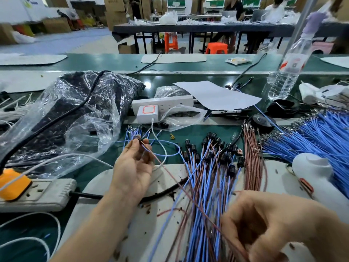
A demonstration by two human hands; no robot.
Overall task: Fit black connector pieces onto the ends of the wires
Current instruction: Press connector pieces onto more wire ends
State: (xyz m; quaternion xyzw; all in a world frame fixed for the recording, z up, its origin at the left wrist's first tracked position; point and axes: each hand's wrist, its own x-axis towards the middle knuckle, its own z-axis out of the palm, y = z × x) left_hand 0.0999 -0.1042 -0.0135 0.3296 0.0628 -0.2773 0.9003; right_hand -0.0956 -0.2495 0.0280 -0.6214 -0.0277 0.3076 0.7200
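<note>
In left grip (pixel 134 163), apparently: black connector (pixel 137 138)

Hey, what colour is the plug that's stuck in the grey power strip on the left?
The plug is orange, best seen in the head view.

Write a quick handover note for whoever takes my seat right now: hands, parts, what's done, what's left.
Left hand pinches a small black connector piece; a thin brown wire runs from it to the right hand, which grips it.
Done: fan of blue and brown wires with black connectors, centre.
To do: bare brown wire bundle and blue wire heap, on the right.
</note>
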